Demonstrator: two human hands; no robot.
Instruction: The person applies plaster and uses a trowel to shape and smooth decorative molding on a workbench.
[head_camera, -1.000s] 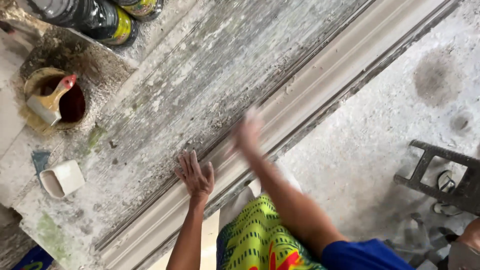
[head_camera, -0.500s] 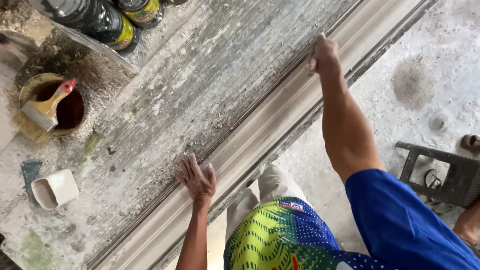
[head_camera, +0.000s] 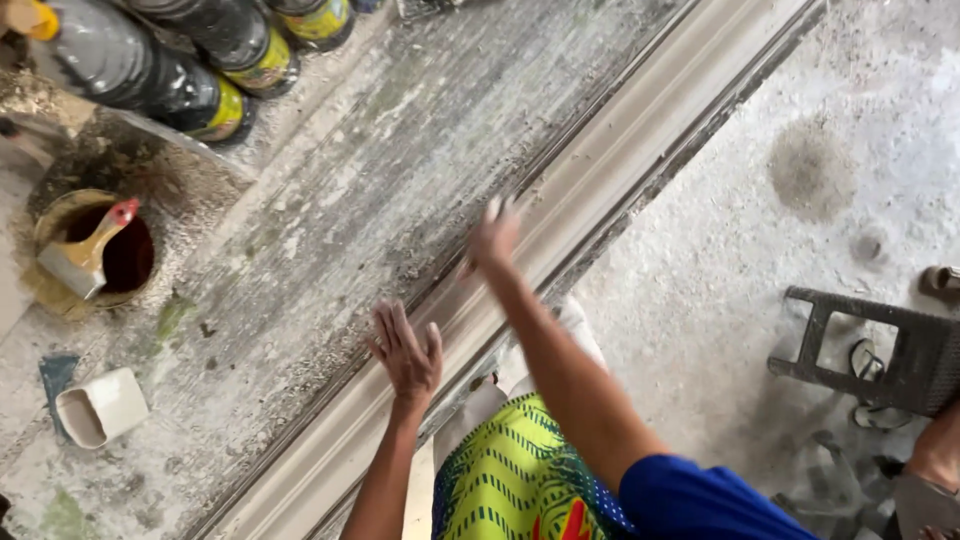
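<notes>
A long pale moulded strip (head_camera: 640, 150) lies diagonally along the edge of a dusty grey work table (head_camera: 400, 170). My left hand (head_camera: 408, 350) rests flat on the strip with its fingers spread, holding nothing. My right hand (head_camera: 493, 236) is on the strip a little farther up; it is blurred by motion, and whether it holds anything is unclear. My blue sleeve and bright green patterned clothing show at the bottom.
Dark plastic bottles with yellow labels (head_camera: 190, 80) lie at the table's top left. A tin of dark liquid (head_camera: 100, 250) holds a brush. A small white cup (head_camera: 100, 408) stands nearby. A dark stool (head_camera: 880, 345) and someone's leg (head_camera: 935, 450) are on the dusty floor at right.
My right hand slid far up the strip and has now come back down toward my left hand. My left hand stayed flat in the same place.
</notes>
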